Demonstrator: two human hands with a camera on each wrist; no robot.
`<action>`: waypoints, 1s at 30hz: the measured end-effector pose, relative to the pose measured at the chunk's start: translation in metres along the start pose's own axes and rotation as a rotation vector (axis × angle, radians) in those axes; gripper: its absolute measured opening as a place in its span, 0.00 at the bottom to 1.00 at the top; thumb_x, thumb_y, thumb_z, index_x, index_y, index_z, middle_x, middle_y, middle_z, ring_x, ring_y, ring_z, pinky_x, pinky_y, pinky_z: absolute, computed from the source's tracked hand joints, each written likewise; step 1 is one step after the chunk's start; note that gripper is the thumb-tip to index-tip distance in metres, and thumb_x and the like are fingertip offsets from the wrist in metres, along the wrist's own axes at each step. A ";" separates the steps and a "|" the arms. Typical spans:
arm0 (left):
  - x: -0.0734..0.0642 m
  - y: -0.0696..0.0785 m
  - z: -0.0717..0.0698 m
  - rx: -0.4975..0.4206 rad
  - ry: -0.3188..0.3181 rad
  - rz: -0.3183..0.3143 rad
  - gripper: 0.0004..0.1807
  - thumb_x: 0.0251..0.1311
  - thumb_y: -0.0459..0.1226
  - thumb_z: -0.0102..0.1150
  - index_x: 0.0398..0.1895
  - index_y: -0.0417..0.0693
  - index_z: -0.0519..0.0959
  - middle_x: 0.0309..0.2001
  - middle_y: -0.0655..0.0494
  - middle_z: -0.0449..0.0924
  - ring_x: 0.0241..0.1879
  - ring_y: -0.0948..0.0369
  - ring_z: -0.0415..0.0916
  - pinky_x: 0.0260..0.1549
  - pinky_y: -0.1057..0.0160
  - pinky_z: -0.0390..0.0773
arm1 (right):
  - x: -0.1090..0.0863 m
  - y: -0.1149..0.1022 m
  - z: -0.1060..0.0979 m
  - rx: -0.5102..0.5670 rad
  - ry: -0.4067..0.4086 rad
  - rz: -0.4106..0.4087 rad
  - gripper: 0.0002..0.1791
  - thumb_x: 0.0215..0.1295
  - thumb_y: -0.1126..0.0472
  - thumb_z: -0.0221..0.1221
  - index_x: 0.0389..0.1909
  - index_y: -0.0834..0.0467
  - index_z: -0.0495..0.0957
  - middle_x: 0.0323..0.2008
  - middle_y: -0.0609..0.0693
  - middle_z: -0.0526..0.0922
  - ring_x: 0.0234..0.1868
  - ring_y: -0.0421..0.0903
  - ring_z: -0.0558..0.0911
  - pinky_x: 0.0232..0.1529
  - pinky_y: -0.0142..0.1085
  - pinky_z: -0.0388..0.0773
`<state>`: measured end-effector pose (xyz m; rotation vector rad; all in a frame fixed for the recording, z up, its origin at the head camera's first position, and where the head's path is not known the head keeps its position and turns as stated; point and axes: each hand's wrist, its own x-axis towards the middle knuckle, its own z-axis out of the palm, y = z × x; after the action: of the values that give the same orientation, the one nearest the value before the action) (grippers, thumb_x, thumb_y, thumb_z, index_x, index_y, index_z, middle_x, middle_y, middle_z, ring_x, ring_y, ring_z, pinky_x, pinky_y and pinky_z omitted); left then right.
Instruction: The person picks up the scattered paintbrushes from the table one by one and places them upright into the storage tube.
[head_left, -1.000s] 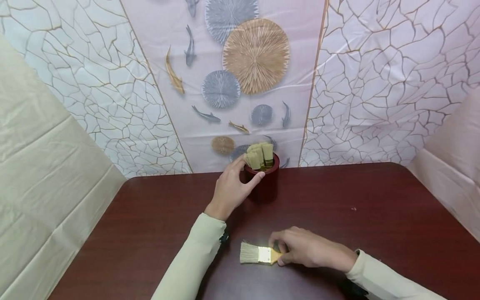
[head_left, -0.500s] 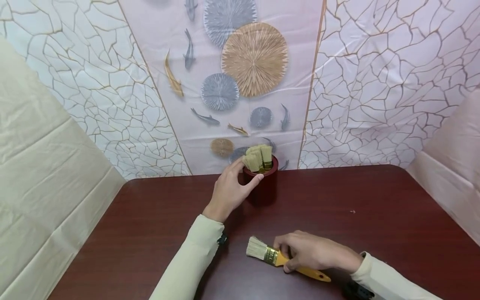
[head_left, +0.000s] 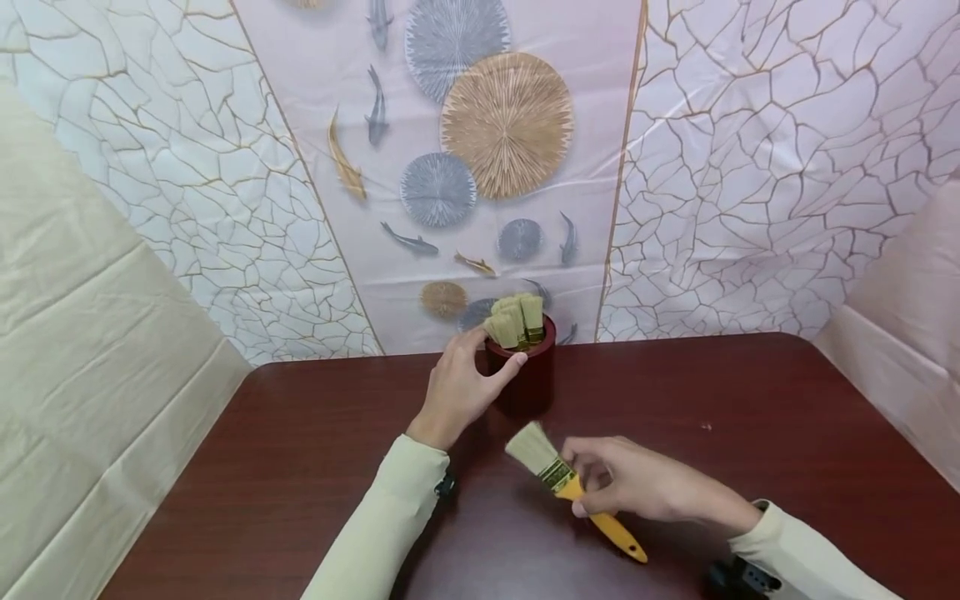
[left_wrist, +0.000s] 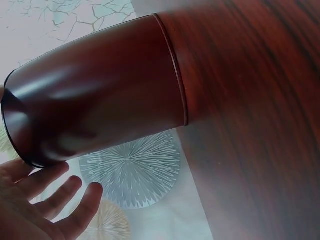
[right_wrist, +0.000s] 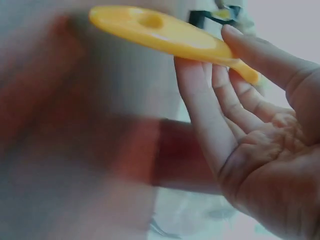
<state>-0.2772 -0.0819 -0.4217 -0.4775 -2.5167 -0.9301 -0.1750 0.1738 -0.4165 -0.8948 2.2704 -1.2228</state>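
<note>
My right hand (head_left: 652,483) pinches a flat paintbrush (head_left: 558,477) by its yellow handle, thumb on one side and fingers on the other. Its pale bristles point up and to the left, towards the pot. In the right wrist view the handle's holed end (right_wrist: 150,21) sticks out past the fingers. At the back of the table, my left hand (head_left: 453,392) holds the rim of a dark red cylindrical pot (head_left: 527,387), its thumb at the front rim. Several paintbrushes (head_left: 517,321) stand bristles up in that pot, handles hidden inside. The left wrist view shows the pot's smooth side (left_wrist: 100,90).
The dark red wooden table (head_left: 315,467) has rounded far corners. Directly behind it hangs a patterned cloth (head_left: 750,208) with printed discs and fish in its middle panel. A pale cloth (head_left: 112,375) closes off the left side. A small speck (head_left: 706,427) lies at the right.
The right hand has lifted the paintbrush from the table and turned its bristles from pointing left to up-left, moving slightly towards the pot. The left hand stays at the pot's rim.
</note>
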 end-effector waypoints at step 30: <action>-0.002 0.003 0.002 0.001 -0.004 -0.046 0.36 0.65 0.72 0.56 0.65 0.62 0.80 0.63 0.60 0.81 0.65 0.56 0.75 0.54 0.41 0.82 | 0.081 -0.095 -0.108 0.076 0.713 -0.264 0.18 0.79 0.59 0.62 0.62 0.63 0.74 0.48 0.57 0.86 0.43 0.46 0.84 0.40 0.34 0.80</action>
<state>-0.2745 -0.0788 -0.4231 -0.4238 -2.5413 -0.9459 -0.2663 0.1407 -0.2832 -0.8372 2.6545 -1.9855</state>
